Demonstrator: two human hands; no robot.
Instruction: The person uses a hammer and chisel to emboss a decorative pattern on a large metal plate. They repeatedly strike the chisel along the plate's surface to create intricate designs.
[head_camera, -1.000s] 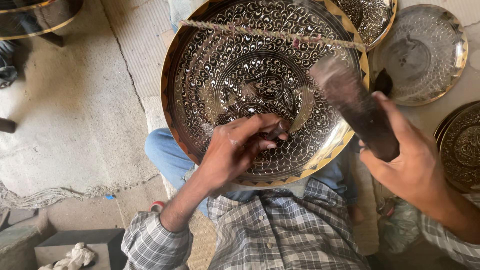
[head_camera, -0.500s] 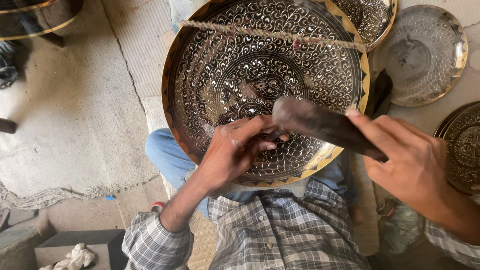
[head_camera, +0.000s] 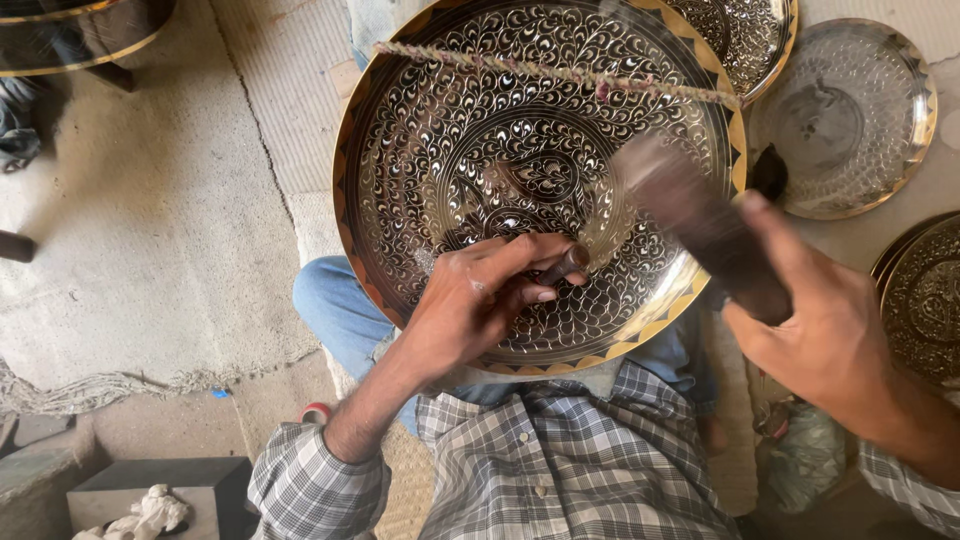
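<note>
A large round engraved metal plate (head_camera: 450, 130) with a gold-coloured rim rests on my lap. My left hand (head_camera: 480, 300) lies on its lower part, fingers closed around a small metal chisel (head_camera: 568, 264) whose tip touches the plate. My right hand (head_camera: 830, 340) grips a dark wooden mallet (head_camera: 700, 220), which is blurred and raised over the plate's right side, just above and right of the chisel. A twisted cord (head_camera: 560, 72) stretches across the plate's upper part.
Other engraved plates lie around: a silvery one (head_camera: 850, 110) at upper right, one (head_camera: 925, 300) at the right edge, one (head_camera: 745, 30) behind the big plate. A pale mat (head_camera: 130, 230) covers the floor on the left. A dark block with a white rag (head_camera: 140, 515) sits at lower left.
The mallet swung down onto the chisel half a second ago and has now lifted back up to the right. My left hand and the chisel stayed in place on the plate.
</note>
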